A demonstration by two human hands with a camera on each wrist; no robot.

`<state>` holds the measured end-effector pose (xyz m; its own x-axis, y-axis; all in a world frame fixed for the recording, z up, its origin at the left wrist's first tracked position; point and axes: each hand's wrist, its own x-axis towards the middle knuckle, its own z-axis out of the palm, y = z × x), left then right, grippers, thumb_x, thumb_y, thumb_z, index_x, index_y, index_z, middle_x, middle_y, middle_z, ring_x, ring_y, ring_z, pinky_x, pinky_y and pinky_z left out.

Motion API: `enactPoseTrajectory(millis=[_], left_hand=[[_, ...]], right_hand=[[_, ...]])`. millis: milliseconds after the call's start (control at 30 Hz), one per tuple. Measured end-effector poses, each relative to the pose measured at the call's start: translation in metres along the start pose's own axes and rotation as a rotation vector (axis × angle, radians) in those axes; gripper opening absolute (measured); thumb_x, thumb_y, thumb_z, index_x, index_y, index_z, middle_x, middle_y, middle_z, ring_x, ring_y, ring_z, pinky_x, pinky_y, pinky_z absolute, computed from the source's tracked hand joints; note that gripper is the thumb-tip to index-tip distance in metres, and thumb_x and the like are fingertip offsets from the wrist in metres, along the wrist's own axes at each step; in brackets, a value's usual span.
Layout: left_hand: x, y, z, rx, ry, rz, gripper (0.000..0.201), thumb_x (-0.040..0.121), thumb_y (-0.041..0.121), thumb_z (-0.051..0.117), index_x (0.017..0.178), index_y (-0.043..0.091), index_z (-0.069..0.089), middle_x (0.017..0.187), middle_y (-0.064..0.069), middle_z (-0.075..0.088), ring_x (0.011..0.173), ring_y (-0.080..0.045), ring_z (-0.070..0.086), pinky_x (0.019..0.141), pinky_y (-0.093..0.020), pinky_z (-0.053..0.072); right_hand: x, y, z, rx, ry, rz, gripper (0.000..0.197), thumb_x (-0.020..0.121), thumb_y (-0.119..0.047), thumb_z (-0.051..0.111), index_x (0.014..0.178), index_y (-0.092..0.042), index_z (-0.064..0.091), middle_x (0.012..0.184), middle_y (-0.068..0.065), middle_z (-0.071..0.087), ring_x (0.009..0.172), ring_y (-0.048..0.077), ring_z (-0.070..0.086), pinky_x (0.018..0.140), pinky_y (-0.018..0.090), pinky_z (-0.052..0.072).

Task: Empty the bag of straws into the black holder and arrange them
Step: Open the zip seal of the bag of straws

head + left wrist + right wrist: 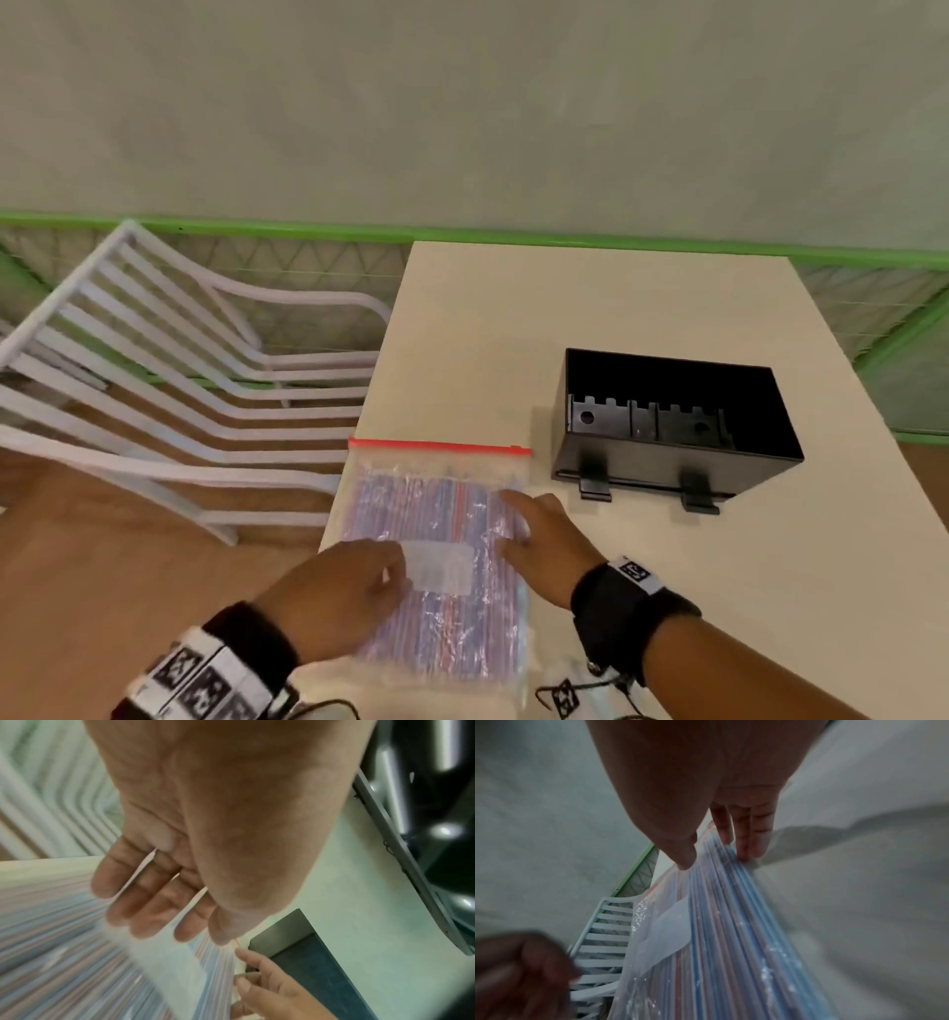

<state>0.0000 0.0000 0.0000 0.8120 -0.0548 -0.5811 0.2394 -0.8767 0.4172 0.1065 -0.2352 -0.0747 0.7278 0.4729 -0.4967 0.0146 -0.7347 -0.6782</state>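
Observation:
A clear zip bag of blue and red straws (441,514) lies flat on the cream table (513,318), its red zip strip (436,445) at the far end. The empty black holder (662,462) stands just right of the bag, open side up. My left hand (349,591) rests on the bag's near left part with fingers nearly straight (159,912). My right hand (534,534) pinches the bag's right edge, thumb on top and fingers along the side (716,850). The bag (731,943) looks slightly raised at that edge.
A white slatted chair (179,385) stands close to the table's left edge. A green rail (308,226) and a pale wall lie beyond the table. Thin black cables (565,694) lie by the front edge. Bare tabletop shows behind and right of the holder.

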Motion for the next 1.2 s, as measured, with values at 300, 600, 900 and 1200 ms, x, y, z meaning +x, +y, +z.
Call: enactPoseTrajectory(millis=[300, 600, 900, 1200], left_hand=[[0.152, 0.024, -0.026, 0.091, 0.317, 0.111, 0.034, 0.096, 0.033, 0.047, 0.128, 0.023, 0.054, 0.122, -0.002, 0.056, 0.116, -0.024, 0.048, 0.098, -0.039, 0.046], [0.191, 0.027, -0.024, 0.084, 0.124, 0.095, 0.018, 0.090, 0.024, 0.053, 0.082, 0.035, 0.064, 0.099, 0.004, 0.060, 0.098, -0.023, 0.059, 0.083, -0.034, 0.047], [0.072, 0.089, -0.063, 0.003, 0.255, 0.443, 0.014, 0.097, 0.028, 0.054, 0.084, 0.027, 0.059, 0.080, 0.007, 0.060, 0.073, -0.008, 0.055, 0.068, -0.028, 0.048], [0.026, 0.193, -0.060, 0.151, 0.454, 0.661, 0.011, 0.100, 0.034, 0.047, 0.100, 0.033, 0.058, 0.088, 0.012, 0.053, 0.079, -0.008, 0.048, 0.068, -0.029, 0.046]], right_hand=[[0.029, -0.005, 0.011, -0.140, 0.083, 0.017, 0.060, 0.100, -0.031, 0.058, 0.155, -0.027, 0.035, 0.132, -0.001, 0.030, 0.105, 0.014, 0.052, 0.100, 0.020, 0.045], [0.018, 0.002, 0.010, 0.207, 0.183, 0.048, 0.011, 0.098, -0.024, 0.063, 0.109, -0.023, 0.061, 0.120, -0.001, 0.050, 0.095, 0.010, 0.062, 0.084, 0.020, 0.056], [-0.055, -0.009, -0.051, 0.611, 0.458, -0.155, 0.017, 0.097, -0.010, 0.065, 0.103, -0.025, 0.071, 0.087, 0.000, 0.078, 0.078, 0.010, 0.072, 0.073, 0.023, 0.057], [-0.128, 0.008, -0.125, 0.541, 0.654, -0.378, 0.018, 0.091, -0.007, 0.070, 0.092, -0.022, 0.080, 0.079, 0.006, 0.078, 0.071, 0.015, 0.071, 0.070, 0.020, 0.058]])
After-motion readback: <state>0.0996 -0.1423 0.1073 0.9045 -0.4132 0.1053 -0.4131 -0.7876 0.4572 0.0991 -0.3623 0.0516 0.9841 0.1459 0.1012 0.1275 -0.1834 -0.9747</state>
